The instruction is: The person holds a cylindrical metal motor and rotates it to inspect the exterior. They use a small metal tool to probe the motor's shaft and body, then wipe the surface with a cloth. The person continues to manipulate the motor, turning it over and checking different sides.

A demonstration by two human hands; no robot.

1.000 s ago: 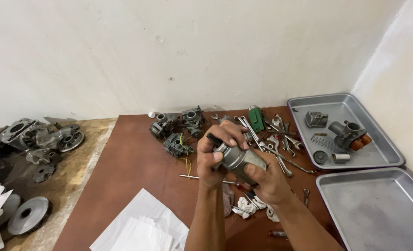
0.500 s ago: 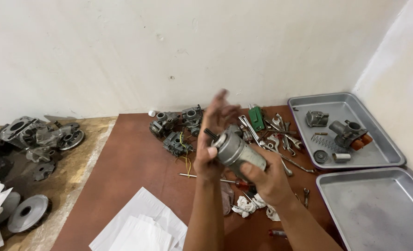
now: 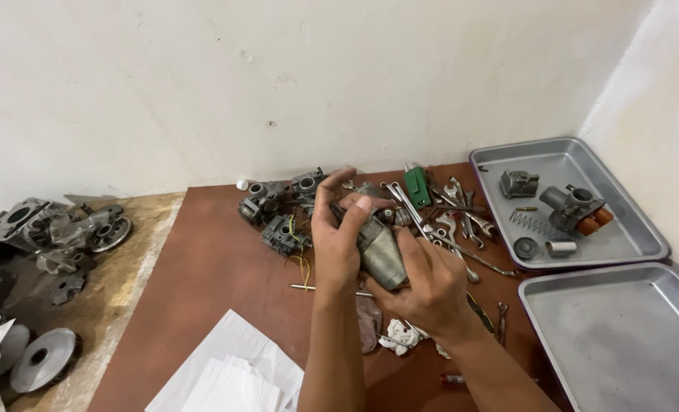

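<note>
Both hands on 1 grey metal cylinder [image 3: 380,252], held above the brown mat's [image 3: 217,267] middle | left hand [image 3: 339,236] reclosed around its top after opening | right hand [image 3: 427,286] cups its base | tools [image 3: 446,221] behind.

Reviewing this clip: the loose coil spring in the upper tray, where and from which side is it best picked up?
Probably pinch the spring mid-length across its coils, coming from above. It lies flat on the tray floor, clear of the small parts near it, so its sides are open. Its ends give little to grip. Both hands, left hand and right hand, are on the grey metal part.
</note>
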